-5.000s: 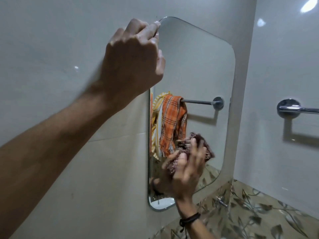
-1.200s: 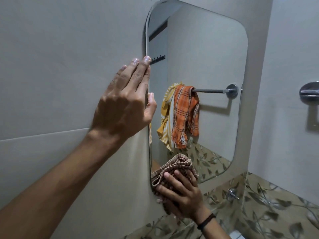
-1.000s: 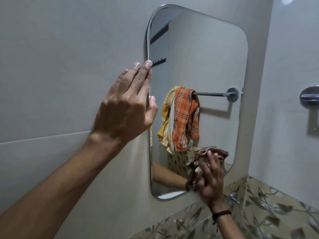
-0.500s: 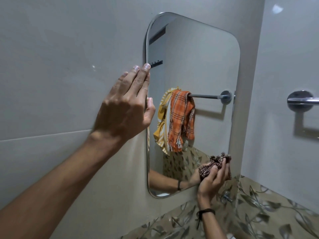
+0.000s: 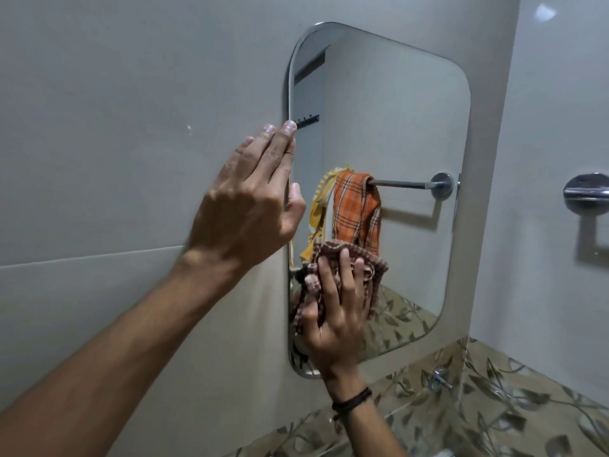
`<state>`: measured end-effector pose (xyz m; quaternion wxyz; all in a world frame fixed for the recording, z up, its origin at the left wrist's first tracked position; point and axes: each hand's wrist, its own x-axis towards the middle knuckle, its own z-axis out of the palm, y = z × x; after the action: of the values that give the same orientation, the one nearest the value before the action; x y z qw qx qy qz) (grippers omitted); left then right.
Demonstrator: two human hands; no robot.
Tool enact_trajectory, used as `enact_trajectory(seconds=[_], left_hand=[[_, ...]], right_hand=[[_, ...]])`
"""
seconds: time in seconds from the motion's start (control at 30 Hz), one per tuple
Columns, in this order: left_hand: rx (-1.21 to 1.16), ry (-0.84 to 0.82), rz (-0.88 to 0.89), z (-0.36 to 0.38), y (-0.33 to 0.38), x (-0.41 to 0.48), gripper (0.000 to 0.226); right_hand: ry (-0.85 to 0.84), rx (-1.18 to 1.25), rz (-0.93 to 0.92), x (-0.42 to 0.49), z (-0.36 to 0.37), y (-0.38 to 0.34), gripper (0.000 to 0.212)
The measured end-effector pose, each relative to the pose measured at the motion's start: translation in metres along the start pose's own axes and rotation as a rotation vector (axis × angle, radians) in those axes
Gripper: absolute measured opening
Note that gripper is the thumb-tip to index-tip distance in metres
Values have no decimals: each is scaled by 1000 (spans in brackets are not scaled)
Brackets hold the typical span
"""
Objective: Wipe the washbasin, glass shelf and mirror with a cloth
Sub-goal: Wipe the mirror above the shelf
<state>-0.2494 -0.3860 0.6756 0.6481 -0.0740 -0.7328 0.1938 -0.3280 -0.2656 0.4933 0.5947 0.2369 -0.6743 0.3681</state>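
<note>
A rounded rectangular mirror (image 5: pixel 395 133) hangs on the pale tiled wall. My left hand (image 5: pixel 250 206) lies flat with straight fingers against the wall at the mirror's left edge, thumb on the glass. My right hand (image 5: pixel 336 311) presses a brown checked cloth (image 5: pixel 333 255) flat against the lower left part of the mirror, its fingers spread over the cloth. The washbasin and the glass shelf are out of view.
The mirror reflects an orange checked towel (image 5: pixel 357 212) and a yellow one on a metal rail. A chrome rail mount (image 5: pixel 586 192) sits on the right wall. Leaf-patterned tiles (image 5: pixel 494 407) and a small tap (image 5: pixel 440 379) lie below the mirror.
My right hand has swept the cloth from the mirror's lower right corner back to its lower left part. My left hand has stayed at the mirror's left edge.
</note>
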Motion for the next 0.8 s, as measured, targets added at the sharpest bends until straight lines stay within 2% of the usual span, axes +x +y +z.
enact_trajectory(seconds=[0.27, 0.43, 0.6, 0.8], left_hand=[[-81, 16, -13, -2, -1, 2, 53], [-111, 17, -26, -5, -2, 3, 53], [-115, 19, -29, -4, -1, 4, 53], [-114, 32, -23, -2, 0, 2, 51]], right_hand=[[22, -87, -51, 104, -3, -32, 56], [10, -97, -102, 49, -2, -28, 47], [-98, -63, -176, -2, -4, -11, 53], [4, -16, -236, 96, -8, -14, 48]])
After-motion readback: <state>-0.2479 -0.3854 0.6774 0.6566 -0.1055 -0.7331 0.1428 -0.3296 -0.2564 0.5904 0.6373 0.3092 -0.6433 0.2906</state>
